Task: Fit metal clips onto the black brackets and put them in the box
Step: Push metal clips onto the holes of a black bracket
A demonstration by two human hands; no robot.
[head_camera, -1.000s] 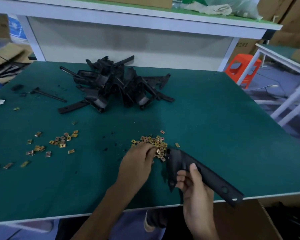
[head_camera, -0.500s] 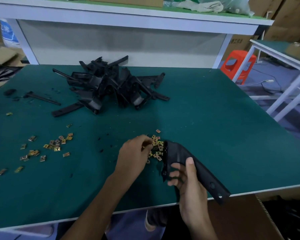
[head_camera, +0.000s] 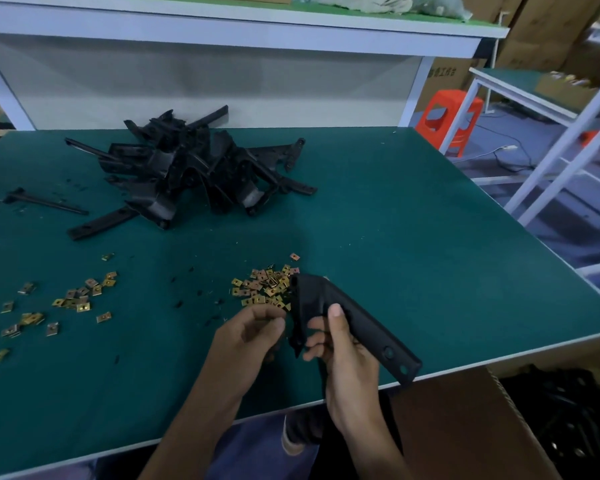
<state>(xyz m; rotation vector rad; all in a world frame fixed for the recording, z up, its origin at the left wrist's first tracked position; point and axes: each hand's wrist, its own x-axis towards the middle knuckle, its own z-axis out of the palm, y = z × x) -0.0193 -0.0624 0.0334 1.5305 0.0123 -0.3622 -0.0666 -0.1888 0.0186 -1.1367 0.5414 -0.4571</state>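
My right hand point(head_camera: 347, 362) grips a black bracket point(head_camera: 361, 323) by its bend, held above the near edge of the green table point(head_camera: 430, 254); the long arm with two holes points down and right. My left hand point(head_camera: 250, 334) is just left of the bracket, its fingers curled and pinched together over a small metal clip that they mostly hide. A pile of gold metal clips point(head_camera: 264, 285) lies just beyond both hands. A heap of black brackets point(head_camera: 194, 171) sits at the back.
More clips point(head_camera: 73, 299) lie scattered at the left. A single black strip point(head_camera: 42, 200) lies far left. A cardboard box point(head_camera: 499, 427) with black parts inside stands below the table's near right corner. An orange stool point(head_camera: 447, 123) stands behind on the right.
My left hand has drawn back from the clip pile toward me, fingers now pinched together. The bracket in my right hand has stayed in much the same place.
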